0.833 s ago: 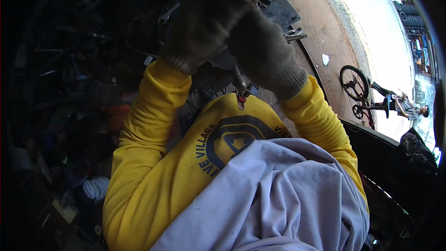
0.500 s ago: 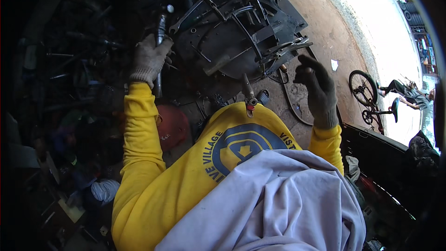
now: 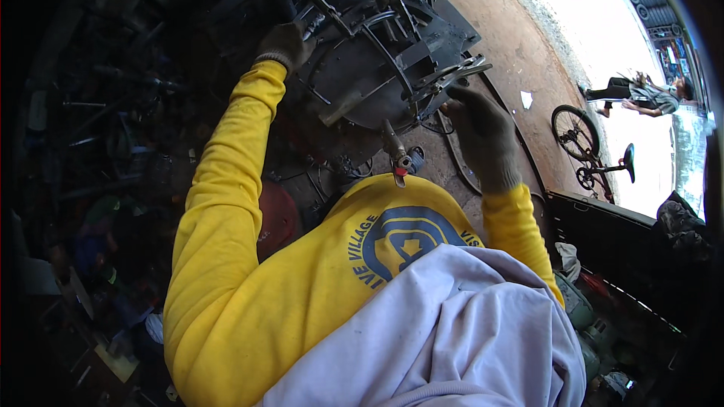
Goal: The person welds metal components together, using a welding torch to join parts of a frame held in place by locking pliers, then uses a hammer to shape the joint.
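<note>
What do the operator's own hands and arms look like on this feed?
Both the left hand and right hand wear greyish-brown knit gloves with ribbed cuffs; the right glove looks darker over the fingers. Long yellow sleeves cover the arms.

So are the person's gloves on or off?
On. The grey-brown gloves cover the left hand and right hand, with their cuffs meeting the yellow sleeves.
</note>
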The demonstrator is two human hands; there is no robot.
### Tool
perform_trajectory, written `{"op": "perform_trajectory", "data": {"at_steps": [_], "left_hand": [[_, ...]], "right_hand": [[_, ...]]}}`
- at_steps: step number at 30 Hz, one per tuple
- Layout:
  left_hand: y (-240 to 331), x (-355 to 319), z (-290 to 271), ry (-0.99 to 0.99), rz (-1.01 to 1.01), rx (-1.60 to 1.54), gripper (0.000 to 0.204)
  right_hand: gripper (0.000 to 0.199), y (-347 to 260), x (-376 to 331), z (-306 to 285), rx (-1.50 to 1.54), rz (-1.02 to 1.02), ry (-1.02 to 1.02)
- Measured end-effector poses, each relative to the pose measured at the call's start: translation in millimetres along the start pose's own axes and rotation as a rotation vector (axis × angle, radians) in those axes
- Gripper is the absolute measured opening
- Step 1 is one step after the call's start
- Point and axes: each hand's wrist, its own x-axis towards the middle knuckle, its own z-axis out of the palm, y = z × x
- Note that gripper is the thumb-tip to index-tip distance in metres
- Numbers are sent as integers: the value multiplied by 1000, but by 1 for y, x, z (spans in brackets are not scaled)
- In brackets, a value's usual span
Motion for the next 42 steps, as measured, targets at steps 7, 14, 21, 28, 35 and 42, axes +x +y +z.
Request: {"op": "perform_trajectory", "data": {"at_steps": [7, 14, 21, 28, 35, 42], "left_hand": [[18, 3, -9, 85, 13, 68, 37], [10, -6, -17, 82, 10, 130, 32], [-23, -53, -35, 190, -29, -244, 44], [49, -137, -49, 555, 222, -817, 51], [154, -181, -50, 219, 927, -878, 50], [158, -178, -30, 102, 973, -1115, 36]], "right_hand": [[25, -26, 88, 48, -280, -213, -148], [26, -18, 70, 38, -49, -116, -78], [26, 5, -11, -14, 334, 193, 202], [49, 7, -51, -9, 531, 497, -420], [50, -15, -33, 24, 748, 505, -864], [38, -28, -58, 44, 862, 213, -459]]}}
